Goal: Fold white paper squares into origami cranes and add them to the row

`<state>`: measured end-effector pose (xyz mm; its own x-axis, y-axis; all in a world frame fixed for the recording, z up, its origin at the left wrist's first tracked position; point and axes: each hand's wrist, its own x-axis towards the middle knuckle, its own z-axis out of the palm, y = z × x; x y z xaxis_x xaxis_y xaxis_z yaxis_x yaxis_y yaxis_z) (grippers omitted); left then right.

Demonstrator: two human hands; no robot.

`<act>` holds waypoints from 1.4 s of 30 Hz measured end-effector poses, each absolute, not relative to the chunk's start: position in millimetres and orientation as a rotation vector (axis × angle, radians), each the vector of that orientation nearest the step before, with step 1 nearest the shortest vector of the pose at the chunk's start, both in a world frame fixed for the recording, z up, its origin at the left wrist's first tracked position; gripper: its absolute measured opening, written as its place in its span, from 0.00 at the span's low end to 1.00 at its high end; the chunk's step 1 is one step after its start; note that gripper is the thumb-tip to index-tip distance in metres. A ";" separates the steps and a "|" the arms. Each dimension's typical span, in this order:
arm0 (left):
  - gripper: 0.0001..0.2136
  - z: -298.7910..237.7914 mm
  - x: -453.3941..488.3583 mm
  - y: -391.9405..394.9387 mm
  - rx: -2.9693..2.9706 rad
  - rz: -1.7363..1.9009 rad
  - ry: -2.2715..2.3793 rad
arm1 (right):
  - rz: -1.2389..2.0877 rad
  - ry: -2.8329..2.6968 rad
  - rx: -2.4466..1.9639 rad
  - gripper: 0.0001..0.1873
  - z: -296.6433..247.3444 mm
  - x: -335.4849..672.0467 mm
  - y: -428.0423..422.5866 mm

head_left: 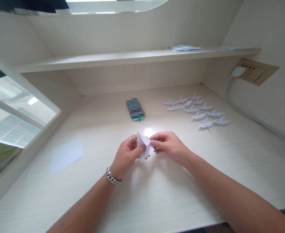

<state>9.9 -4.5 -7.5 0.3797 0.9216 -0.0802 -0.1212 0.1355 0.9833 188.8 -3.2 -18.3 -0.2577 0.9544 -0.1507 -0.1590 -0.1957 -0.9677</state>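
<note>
A small, partly folded piece of white paper (143,146) is held above the middle of the pale wooden desk (157,194). My left hand (126,156), with a ring and a chain bracelet at the wrist, pinches its left side. My right hand (169,145) pinches its right edge with thumb and fingers. Both hands are closed on the paper, a little above the desk top. Several finished white paper cranes (197,111) lie in rows at the back right of the desk.
A phone in a green case (135,110) lies behind my hands. A flat white sheet (66,155) lies at the left. A shelf (132,58) above holds a stack of paper (184,48). A wall socket with a plug and cable (239,72) is at the right.
</note>
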 end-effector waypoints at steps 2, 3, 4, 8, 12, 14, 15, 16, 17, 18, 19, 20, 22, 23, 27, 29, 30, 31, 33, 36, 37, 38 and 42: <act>0.12 -7.9 10.9 -4.8 1.171 0.924 0.889 | 1.581 -1.159 -1.084 0.14 -18.0 186.8 -4.2; 0.13 -7.8 11.2 -4.9 1.159 0.939 0.907 | 1.572 -1.155 -1.088 0.14 -17.8 185.8 -4.7; 0.15 -7.6 11.4 -4.9 1.146 0.951 0.927 | 1.566 -1.144 -1.088 0.14 -17.5 184.8 -5.2; 0.19 -6.0 11.9 -4.2 1.092 0.978 0.983 | 1.569 -1.074 -1.070 0.15 -16.4 182.1 -6.7; 0.20 -4.9 13.0 -3.8 1.072 1.035 1.019 | 1.554 -1.088 -1.052 0.15 -17.4 180.3 -6.9; 0.18 -4.3 13.7 -4.4 1.091 1.034 1.039 | 1.527 -1.094 -1.052 0.15 -18.8 179.4 -6.6; 0.17 -4.0 14.1 -4.8 1.103 1.029 1.047 | 1.512 -1.093 -1.060 0.14 -19.5 179.1 -6.5; 0.17 -3.7 14.4 -5.2 1.114 1.024 1.053 | 1.498 -1.094 -1.069 0.13 -20.0 178.9 -6.3; 0.16 -3.3 14.7 -5.5 1.124 1.018 1.057 | 1.483 -1.100 -1.077 0.13 -20.4 178.7 -6.3; 0.16 -3.0 14.9 -5.7 1.133 1.013 1.060 | 1.466 -1.111 -1.082 0.12 -20.5 178.5 -6.2; 0.16 -2.8 15.0 -5.7 1.141 1.009 1.062 | 1.448 -1.126 -1.084 0.10 -20.3 178.3 -6.3; 0.17 -2.8 14.9 -5.5 1.148 1.008 1.062 | 1.436 -1.140 -1.085 0.09 -19.9 178.1 -6.3; 0.17 -3.6 14.2 -4.6 1.156 1.023 1.069 | 1.424 -1.155 -1.085 0.06 -18.6 177.9 -6.2; 0.17 -4.2 13.7 -3.9 1.156 1.040 1.077 | 1.422 -1.156 -1.085 0.06 -18.0 177.8 -6.1; 0.19 -6.8 11.8 -1.5 1.181 1.128 1.122 | 1.347 -1.232 -1.043 0.11 -17.6 178.1 -6.8; 0.19 -7.2 11.9 -1.5 1.233 1.144 1.147 | 1.261 -1.326 -1.040 0.13 -18.4 178.0 -8.5; 0.18 -7.3 12.2 -1.9 1.272 1.142 1.163 | 1.211 -1.368 -1.053 0.13 -18.7 177.8 -9.6; 0.17 -7.3 12.8 -2.6 1.316 1.135 1.180 | 1.163 -1.399 -1.073 0.12 -18.9 177.5 -10.8; 0.14 -7.6 14.0 -4.2 1.408 1.115 1.200 | 1.072 -1.430 -1.118 0.09 -18.4 176.7 -13.2; 0.12 -9.2 15.3 -6.7 1.526 1.106 1.210 | 0.931 -1.468 -1.172 0.06 -16.1 175.5 -15.9; 0.12 -10.0 15.4 -7.3 1.562 1.110 1.215 | 0.880 -1.491 -1.184 0.06 -15.2 175.2 -16.7; 0.12 -10.8 15.3 -7.8 1.598 1.116 1.221 | 0.827 -1.519 -1.192 0.07 -14.3 174.9 -17.5; 0.14 -13.2 13.7 -8.5 1.705 1.134 1.227 | 0.704 -1.621 -1.182 0.10 -12.2 174.7 -19.9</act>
<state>13.7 -8.5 -13.2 0.1530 0.9601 0.2341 0.3094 -0.2715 0.9113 174.7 -19.9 -12.2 -0.0551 0.9287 0.3668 0.3660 0.3605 -0.8579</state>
